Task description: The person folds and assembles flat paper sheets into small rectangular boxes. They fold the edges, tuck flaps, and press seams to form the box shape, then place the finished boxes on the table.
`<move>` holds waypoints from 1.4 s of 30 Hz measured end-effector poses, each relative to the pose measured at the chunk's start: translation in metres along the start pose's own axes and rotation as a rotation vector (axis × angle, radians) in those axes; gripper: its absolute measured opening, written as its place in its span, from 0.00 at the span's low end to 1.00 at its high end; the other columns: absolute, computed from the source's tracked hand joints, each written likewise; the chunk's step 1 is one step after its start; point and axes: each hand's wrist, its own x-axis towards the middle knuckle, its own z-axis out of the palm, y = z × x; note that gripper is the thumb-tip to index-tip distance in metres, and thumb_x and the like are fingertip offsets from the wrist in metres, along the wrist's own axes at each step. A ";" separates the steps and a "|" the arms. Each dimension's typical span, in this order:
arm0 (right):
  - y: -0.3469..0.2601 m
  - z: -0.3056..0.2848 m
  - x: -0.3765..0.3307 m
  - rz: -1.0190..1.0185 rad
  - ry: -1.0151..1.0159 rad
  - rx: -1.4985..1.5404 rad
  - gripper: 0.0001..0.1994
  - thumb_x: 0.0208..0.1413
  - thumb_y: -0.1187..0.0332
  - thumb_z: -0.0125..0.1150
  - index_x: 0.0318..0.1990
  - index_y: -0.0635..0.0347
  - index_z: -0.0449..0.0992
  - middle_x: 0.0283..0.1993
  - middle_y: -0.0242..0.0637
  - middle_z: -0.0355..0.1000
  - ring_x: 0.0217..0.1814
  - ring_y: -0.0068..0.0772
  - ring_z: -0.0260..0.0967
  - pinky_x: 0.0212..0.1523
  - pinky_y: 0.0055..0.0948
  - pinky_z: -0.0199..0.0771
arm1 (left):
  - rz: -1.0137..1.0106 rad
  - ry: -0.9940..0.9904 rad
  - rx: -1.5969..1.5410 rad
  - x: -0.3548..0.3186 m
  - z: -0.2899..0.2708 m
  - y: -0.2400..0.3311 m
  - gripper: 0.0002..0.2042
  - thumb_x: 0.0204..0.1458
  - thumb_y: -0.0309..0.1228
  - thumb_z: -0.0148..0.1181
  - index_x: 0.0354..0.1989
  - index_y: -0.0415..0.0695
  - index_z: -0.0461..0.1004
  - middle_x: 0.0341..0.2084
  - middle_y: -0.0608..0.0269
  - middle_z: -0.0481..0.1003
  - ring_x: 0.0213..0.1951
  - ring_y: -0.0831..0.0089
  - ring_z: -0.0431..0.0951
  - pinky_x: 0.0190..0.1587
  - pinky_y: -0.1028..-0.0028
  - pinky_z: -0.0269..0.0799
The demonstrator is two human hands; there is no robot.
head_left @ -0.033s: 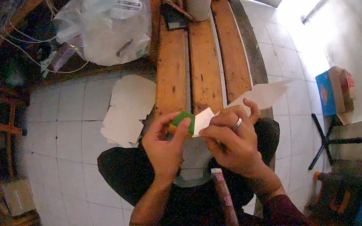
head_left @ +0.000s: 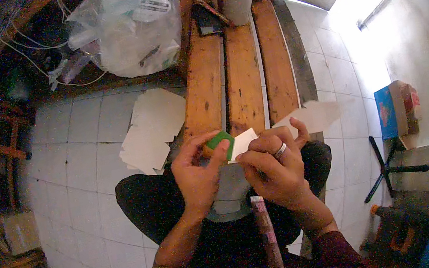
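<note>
Small green piece (head_left: 220, 143) sits pinched in left hand (head_left: 197, 174) fingertips, thumb on its near side, fingers curled over the top; held above lap, just off near end of wooden bench (head_left: 241, 72). White card (head_left: 243, 143) butts against green piece's right edge, touching or overlapping, can't tell which. Card runs left-right, long axis roughly toward right hand (head_left: 277, 172), which pinches card's right part w/ thumb + forefinger pressed together; ring on one finger. So green piece lies left of right-hand grip, card bridging both hands. Left hand nearer to green piece, right nearer to card.

Outward: second white paper flap (head_left: 314, 115) sticks out past right hand, over bench edge. Flat cardboard sheets (head_left: 153, 127) on tiled floor left of bench. Far end of bench: white jar (head_left: 238, 0), clear plastic bag (head_left: 132, 22) w/ stuff. Patterned stick (head_left: 270, 244) rises near chest, btw forearms.
</note>
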 end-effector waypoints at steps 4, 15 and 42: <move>0.003 0.002 0.008 -0.088 0.068 -0.073 0.11 0.36 0.75 0.68 0.27 0.46 0.75 0.31 0.23 0.68 0.39 0.30 0.67 0.64 0.45 0.45 | 0.217 -0.201 0.173 0.006 -0.005 0.001 0.13 0.43 0.22 0.64 0.41 0.41 0.78 0.32 0.60 0.75 0.38 0.70 0.74 0.42 0.76 0.69; 0.013 -0.009 -0.004 -0.108 0.083 -0.087 0.10 0.35 0.76 0.67 0.24 0.46 0.76 0.29 0.22 0.70 0.37 0.28 0.67 0.63 0.44 0.47 | 0.395 -0.508 0.321 0.013 -0.013 0.026 0.18 0.39 0.20 0.59 0.42 0.45 0.78 0.30 0.59 0.68 0.35 0.66 0.72 0.41 0.73 0.68; 0.035 0.040 -0.066 0.741 0.177 0.627 0.12 0.46 0.77 0.63 0.40 0.63 0.75 0.41 0.43 0.74 0.44 0.38 0.73 0.46 0.30 0.72 | 0.381 -0.471 0.384 -0.028 0.016 -0.048 0.18 0.40 0.21 0.63 0.44 0.42 0.72 0.45 0.55 0.71 0.50 0.58 0.72 0.50 0.67 0.70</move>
